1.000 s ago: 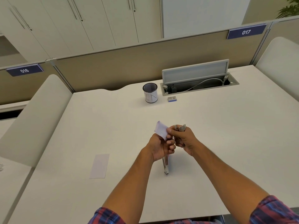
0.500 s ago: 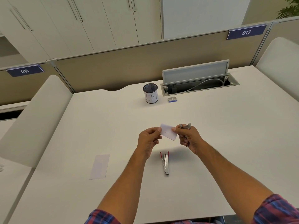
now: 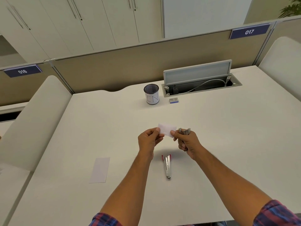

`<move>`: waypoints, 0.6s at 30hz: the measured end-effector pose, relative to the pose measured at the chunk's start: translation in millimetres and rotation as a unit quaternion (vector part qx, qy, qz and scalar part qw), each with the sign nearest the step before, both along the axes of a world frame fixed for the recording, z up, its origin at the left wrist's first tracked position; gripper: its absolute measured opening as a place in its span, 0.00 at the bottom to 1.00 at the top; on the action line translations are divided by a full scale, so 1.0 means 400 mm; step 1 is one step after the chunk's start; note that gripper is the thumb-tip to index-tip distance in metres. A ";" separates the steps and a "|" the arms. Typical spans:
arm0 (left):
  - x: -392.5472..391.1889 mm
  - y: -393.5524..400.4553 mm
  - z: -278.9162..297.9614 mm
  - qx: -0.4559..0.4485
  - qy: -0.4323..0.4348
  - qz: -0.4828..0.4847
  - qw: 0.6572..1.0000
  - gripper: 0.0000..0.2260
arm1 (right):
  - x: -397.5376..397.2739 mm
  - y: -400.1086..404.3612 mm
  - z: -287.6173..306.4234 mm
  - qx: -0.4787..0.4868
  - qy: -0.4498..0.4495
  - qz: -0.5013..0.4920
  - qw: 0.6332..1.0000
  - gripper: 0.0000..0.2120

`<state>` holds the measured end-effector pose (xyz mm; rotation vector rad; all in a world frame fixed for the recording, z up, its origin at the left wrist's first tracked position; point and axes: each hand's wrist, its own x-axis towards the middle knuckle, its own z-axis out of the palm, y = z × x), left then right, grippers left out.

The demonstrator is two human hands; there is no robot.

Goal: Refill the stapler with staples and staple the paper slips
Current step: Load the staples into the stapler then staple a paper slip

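A small white paper slip (image 3: 167, 131) is held above the table between both hands, with a tiny mark that may be a staple near its middle. My left hand (image 3: 149, 141) pinches its left edge. My right hand (image 3: 187, 141) pinches its right edge with the thumb, while the other fingers grip a metal stapler (image 3: 184, 132) whose tip sticks up past the knuckles. A second, longer paper slip (image 3: 100, 170) lies flat on the table to the left. A small blue staple box (image 3: 174, 100) sits further back.
A slim red-and-silver stapler-like tool (image 3: 167, 167) lies on the white table (image 3: 228, 136) just below my hands. A mesh cup marked "IN" (image 3: 151, 94) stands at the back, beside an open cable hatch (image 3: 200, 84). Padded dividers flank both sides.
My hands were bunched together over the slip and have drawn apart. The slip is now held flat between them, and the tool on the table has come into full view.
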<state>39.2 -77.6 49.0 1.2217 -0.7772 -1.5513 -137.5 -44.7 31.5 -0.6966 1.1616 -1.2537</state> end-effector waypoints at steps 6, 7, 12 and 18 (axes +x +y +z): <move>-0.013 -0.021 -0.005 -0.002 -0.002 0.021 1.000 0.05 | 0.009 -0.027 -0.005 0.013 0.015 -0.032 0.999 0.11; -0.017 -0.026 -0.007 -0.001 -0.002 0.027 1.000 0.04 | 0.010 -0.031 -0.005 0.009 0.021 -0.031 0.999 0.11; -0.033 -0.052 -0.027 0.015 0.002 0.053 0.999 0.02 | 0.020 -0.061 -0.009 0.005 0.047 -0.036 0.998 0.13; -0.046 -0.096 -0.045 0.061 0.047 0.095 0.992 0.04 | 0.041 -0.118 -0.011 0.023 0.056 -0.100 0.993 0.11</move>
